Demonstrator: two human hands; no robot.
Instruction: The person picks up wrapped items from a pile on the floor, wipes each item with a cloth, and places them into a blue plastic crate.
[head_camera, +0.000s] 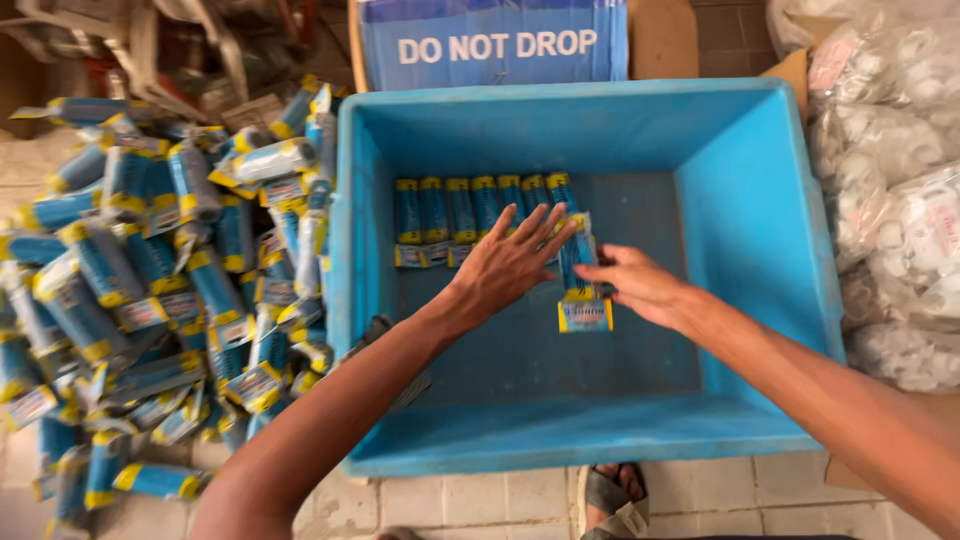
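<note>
1. My left hand (510, 262) reaches into the blue plastic crate (770, 200), palm down, fingers spread flat over the row of blue-and-yellow packets (470, 210).
2. My right hand (640, 285) pinches one blue-and-yellow wrapped packet (582, 300) beside the row, on the crate floor.

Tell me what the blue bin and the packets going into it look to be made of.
Blue bin: moulded plastic by its look, matte, scuffed walls, thick rounded rim. Packets: probably thin glossy plastic film, since they crinkle and catch light; contents hidden.

Blue crate (780, 230): matt moulded plastic, scuffed floor; blue-yellow packets (150, 270): glossy plastic film; clear bags (900, 200): thin shiny plastic, probably; floor tiles (480, 505): rough, dull
</note>
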